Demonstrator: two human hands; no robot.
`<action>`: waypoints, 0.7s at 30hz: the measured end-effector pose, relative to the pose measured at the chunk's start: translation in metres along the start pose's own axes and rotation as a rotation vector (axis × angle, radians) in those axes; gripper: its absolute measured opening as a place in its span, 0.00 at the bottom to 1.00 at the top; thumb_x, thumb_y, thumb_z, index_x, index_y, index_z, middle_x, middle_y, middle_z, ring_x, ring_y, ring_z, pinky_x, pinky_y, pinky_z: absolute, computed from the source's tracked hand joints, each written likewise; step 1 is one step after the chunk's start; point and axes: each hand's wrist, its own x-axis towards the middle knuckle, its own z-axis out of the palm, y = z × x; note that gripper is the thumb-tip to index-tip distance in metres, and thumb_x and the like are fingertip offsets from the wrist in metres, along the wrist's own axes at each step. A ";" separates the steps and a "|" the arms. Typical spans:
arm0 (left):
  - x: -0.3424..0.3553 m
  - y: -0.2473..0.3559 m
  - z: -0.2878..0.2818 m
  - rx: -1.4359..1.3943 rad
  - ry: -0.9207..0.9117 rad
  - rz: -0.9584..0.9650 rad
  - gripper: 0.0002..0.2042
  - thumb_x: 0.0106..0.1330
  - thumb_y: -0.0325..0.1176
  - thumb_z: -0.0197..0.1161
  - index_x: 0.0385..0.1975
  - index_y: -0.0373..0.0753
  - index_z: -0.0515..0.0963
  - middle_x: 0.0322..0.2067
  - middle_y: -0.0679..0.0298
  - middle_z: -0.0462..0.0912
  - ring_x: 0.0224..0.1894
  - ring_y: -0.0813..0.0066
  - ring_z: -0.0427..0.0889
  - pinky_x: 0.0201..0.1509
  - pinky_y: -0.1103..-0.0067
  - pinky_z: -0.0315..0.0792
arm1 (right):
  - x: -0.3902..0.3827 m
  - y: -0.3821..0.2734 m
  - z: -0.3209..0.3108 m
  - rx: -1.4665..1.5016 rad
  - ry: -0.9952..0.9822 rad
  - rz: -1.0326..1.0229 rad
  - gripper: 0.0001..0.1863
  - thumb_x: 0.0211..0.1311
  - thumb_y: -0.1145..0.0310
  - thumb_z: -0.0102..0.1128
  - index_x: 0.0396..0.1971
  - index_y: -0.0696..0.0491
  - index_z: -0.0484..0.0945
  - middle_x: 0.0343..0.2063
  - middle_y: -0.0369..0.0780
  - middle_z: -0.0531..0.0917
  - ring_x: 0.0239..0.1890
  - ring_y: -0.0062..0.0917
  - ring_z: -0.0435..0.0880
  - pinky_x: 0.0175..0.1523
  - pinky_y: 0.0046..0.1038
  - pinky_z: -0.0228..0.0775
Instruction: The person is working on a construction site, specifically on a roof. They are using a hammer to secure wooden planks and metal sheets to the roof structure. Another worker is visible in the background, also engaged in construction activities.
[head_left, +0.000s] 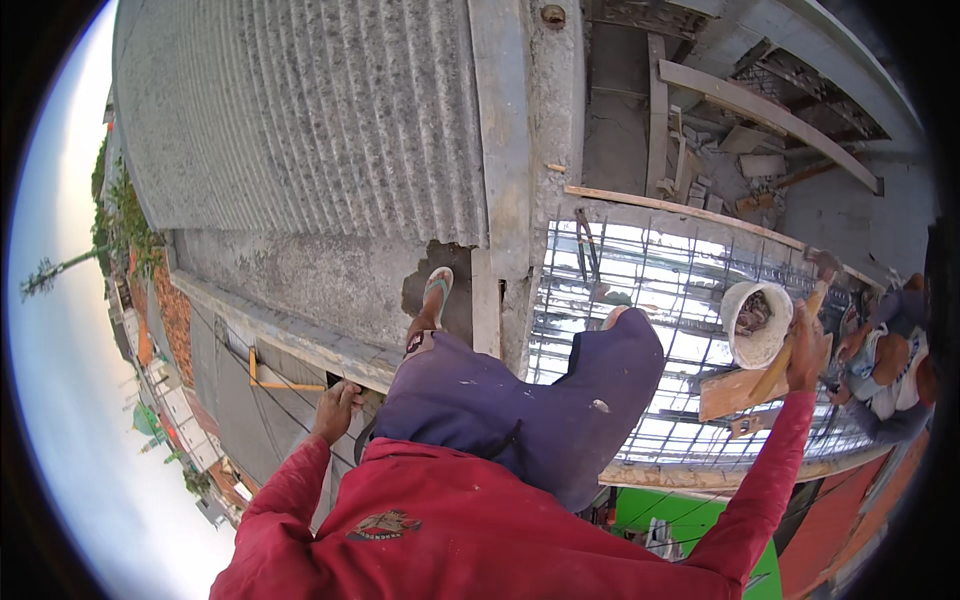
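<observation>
My right hand [803, 350], at the end of a red sleeve, is wrapped round the wooden handle of a hammer [770, 380]. Its head end [825, 265] points away, above the rebar mesh [660, 260]. Just left of that hand, a white bucket [735, 305] with dark lumps inside stands on the mesh. My left hand [340, 408] has its fingers curled in beside the low concrete parapet [290, 325]; what they hold, if anything, is hidden. Close to those fingertips ends a thin orange-yellow angled bar [285, 385]. My left foot, in a sandal [438, 282], rests on the concrete ledge.
Another person [890, 365] crouches at the far right by the mesh. Long-handled cutters [587, 245] lie on it, and a wooden board [725, 393] is near the bucket. Corrugated roofing [320, 120] rises ahead. Beyond the parapet, lower roofs drop away. Rubble [730, 170] fills a recess at upper right.
</observation>
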 end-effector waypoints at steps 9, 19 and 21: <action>0.287 0.018 0.066 -0.068 -0.284 0.635 0.17 0.77 0.42 0.47 0.40 0.35 0.78 0.36 0.50 0.84 0.41 0.52 0.83 0.45 0.66 0.75 | -0.302 0.107 0.143 0.070 0.440 0.206 0.16 0.73 0.54 0.55 0.27 0.47 0.72 0.22 0.28 0.67 0.23 0.13 0.66 0.30 0.20 0.60; 0.340 -0.055 -0.021 -0.066 -0.571 0.651 0.19 0.77 0.44 0.49 0.39 0.32 0.78 0.35 0.56 0.85 0.38 0.68 0.85 0.44 0.72 0.77 | -0.594 0.168 0.385 0.247 0.575 0.613 0.16 0.70 0.57 0.57 0.23 0.46 0.70 0.18 0.26 0.66 0.18 0.12 0.63 0.24 0.21 0.54; 0.352 -0.074 -0.036 -0.067 -0.585 0.598 0.19 0.76 0.44 0.49 0.39 0.31 0.78 0.35 0.56 0.85 0.37 0.68 0.85 0.44 0.73 0.78 | -0.618 0.190 0.420 0.207 0.576 0.583 0.15 0.69 0.58 0.57 0.23 0.47 0.71 0.17 0.26 0.66 0.18 0.11 0.63 0.24 0.22 0.53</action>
